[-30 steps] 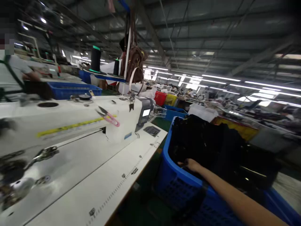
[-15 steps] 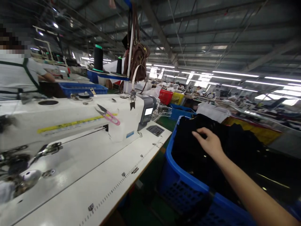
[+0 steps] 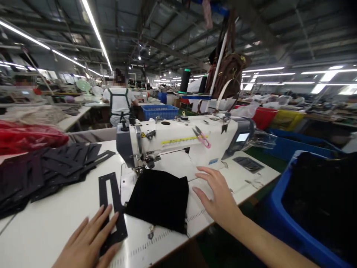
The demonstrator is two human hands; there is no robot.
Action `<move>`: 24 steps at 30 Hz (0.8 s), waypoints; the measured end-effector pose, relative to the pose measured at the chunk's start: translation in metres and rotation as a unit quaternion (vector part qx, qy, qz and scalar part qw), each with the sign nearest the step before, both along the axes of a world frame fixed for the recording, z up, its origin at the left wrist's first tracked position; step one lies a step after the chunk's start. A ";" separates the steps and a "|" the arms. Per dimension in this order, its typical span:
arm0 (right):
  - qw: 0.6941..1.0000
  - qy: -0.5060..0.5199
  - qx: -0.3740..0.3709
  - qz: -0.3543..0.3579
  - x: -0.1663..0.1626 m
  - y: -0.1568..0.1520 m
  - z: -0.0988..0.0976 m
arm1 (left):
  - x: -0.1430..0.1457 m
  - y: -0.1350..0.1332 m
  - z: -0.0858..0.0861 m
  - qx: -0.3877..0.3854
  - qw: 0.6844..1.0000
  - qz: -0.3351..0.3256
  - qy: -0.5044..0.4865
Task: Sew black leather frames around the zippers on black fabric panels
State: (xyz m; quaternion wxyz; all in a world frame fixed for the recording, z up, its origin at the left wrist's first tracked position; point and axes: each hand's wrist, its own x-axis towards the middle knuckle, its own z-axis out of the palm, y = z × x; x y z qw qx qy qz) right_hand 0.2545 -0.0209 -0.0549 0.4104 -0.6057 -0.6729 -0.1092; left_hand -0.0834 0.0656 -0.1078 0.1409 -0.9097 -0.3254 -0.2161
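Note:
My left hand [image 3: 90, 238] lies with fingers stretched over the lower part of a black frame-shaped piece [image 3: 106, 186], which has a long slot, on the white table. To the right of that piece, a black fabric piece [image 3: 160, 199] rests in front of the sewing machine [image 3: 178, 139], its far edge close to the needle area. My right hand [image 3: 219, 195] hovers just right of the fabric, fingers apart and nothing in them. Pink-handled thread snips [image 3: 202, 137] lie against the machine's arm.
A pile of dark slotted pieces [image 3: 55, 167] covers the table's left side, with red plastic wrapping [image 3: 30, 136] behind. At the right stands a blue basket [image 3: 281, 190] of black fabric. Thread cones [image 3: 185, 81] stand behind the machine. A person [image 3: 119, 98] is farther back.
The view has swung left from the basket to the machine. My right hand has left the dark fabric in the basket and is over the table. My left hand has come into view.

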 end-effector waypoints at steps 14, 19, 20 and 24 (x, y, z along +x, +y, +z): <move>0.929 0.149 -0.313 0.133 -0.053 0.009 -0.009 | 0.073 0.006 0.048 -0.177 0.975 -0.078 -0.106; 0.881 0.240 -0.399 0.080 -0.050 0.009 -0.006 | 0.084 0.000 0.049 -0.138 0.977 -0.100 -0.130; 0.875 0.251 -0.405 0.084 -0.052 0.009 -0.006 | 0.086 -0.002 0.048 -0.145 0.975 -0.118 -0.116; 0.878 0.235 -0.401 0.114 -0.057 0.007 -0.002 | 0.090 -0.006 0.037 -0.173 0.970 -0.161 -0.060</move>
